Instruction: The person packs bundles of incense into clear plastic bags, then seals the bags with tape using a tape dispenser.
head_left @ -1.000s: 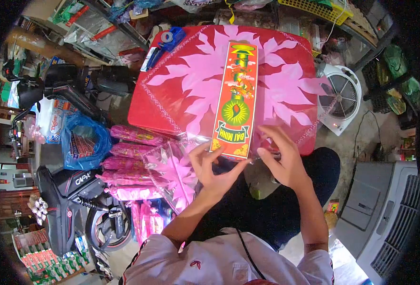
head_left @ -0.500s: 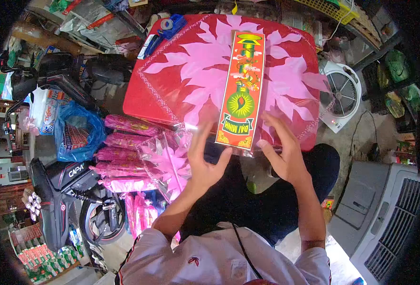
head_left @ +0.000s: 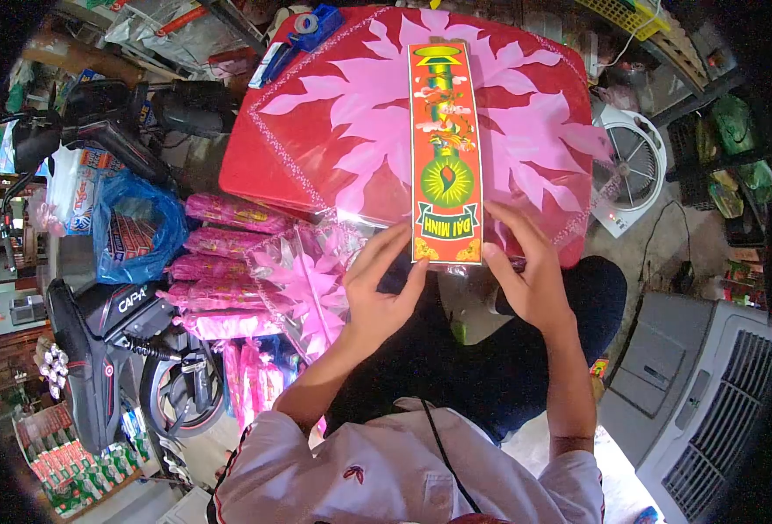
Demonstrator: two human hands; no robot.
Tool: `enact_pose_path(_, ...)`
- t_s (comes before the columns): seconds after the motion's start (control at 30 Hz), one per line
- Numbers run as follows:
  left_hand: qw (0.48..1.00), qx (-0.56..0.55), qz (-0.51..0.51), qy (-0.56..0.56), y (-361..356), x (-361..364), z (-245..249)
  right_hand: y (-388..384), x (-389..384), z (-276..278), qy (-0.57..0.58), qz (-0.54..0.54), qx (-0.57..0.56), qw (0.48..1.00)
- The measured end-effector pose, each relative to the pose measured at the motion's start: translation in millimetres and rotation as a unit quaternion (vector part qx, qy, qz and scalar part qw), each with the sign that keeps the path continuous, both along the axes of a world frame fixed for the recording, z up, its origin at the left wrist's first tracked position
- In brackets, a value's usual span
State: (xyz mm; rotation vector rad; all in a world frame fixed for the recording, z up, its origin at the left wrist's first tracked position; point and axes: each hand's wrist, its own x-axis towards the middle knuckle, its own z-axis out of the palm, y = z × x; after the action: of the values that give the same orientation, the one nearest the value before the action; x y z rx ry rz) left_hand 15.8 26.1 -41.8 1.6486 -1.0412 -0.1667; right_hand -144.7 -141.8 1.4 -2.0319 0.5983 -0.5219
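A long red and yellow incense packet (head_left: 447, 157) printed "DAI MINH" lies on a clear plastic sheet (head_left: 364, 140) with pink leaf shapes. Under the sheet is a red table (head_left: 255, 166). At the packet's near left corner is my left hand (head_left: 381, 284), fingers stretched and thumb at the corner. On the opposite side, my right hand (head_left: 532, 278) has its fingers apart, with thumb and forefinger along the packet's right edge. Neither hand is closed around it.
Several pink wrapped bundles (head_left: 220, 266) and a folded leaf-printed sheet (head_left: 307, 293) sit left of my hands. A blue tape dispenser (head_left: 316, 26) is at the table's far left. A blue bag (head_left: 141, 227), a motorbike (head_left: 106, 349), a fan (head_left: 634, 166) and a grey cooler (head_left: 691, 393) stand around.
The packet has turned from a slant to nearly straight, its near end shifting right. My left hand has moved slightly right, its thumb now at the packet's corner. The camera view has shifted slightly.
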Motion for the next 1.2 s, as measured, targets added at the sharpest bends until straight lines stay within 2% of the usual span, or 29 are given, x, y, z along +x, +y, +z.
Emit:
enact_pose_path(0.23,1.000,0.003,0.002,-0.001,3,-2,-1,-1,0,-4,-0.014,0.001,0.009,1.000)
enact_pose_path(0.33,1.000,-0.006,0.000,-0.002,4,-2,-3,3,0,-3,0.014,-0.022,0.009,1.000)
enact_pose_path(0.53,1.000,-0.022,0.004,0.002,5,0,-6,3,-2,-22,-0.053,-0.065,-0.023,0.996)
enact_pose_path(0.6,1.000,-0.020,0.008,0.004,5,3,-2,17,-4,-19,-0.121,-0.160,0.147,0.968)
enact_pose_path(0.67,1.000,-0.010,0.014,0.007,6,9,0,39,-13,-26,-0.187,-0.231,0.287,0.910)
enact_pose_path(0.73,1.000,-0.015,0.019,0.003,3,18,0,68,-26,-65,-0.251,-0.279,0.395,0.838)
enact_pose_path(0.8,0.999,-0.039,0.026,0.019,-2,26,-2,105,-27,-90,-0.199,-0.321,0.465,0.801)
enact_pose_path(0.87,0.997,-0.053,0.021,0.045,-2,30,-8,125,-8,-108,-0.077,-0.359,0.501,0.784)
enact_pose_path(0.97,0.995,-0.056,0.018,0.076,1,28,-15,137,16,-130,-0.067,-0.417,0.553,0.718)
enact_pose_path(1.07,0.997,-0.045,0.011,0.066,10,25,-23,131,23,-164,-0.122,-0.346,0.537,0.760)
enact_pose_path(1.2,0.995,-0.029,0.003,0.093,26,26,-28,117,32,-181,-0.149,-0.298,0.549,0.766)
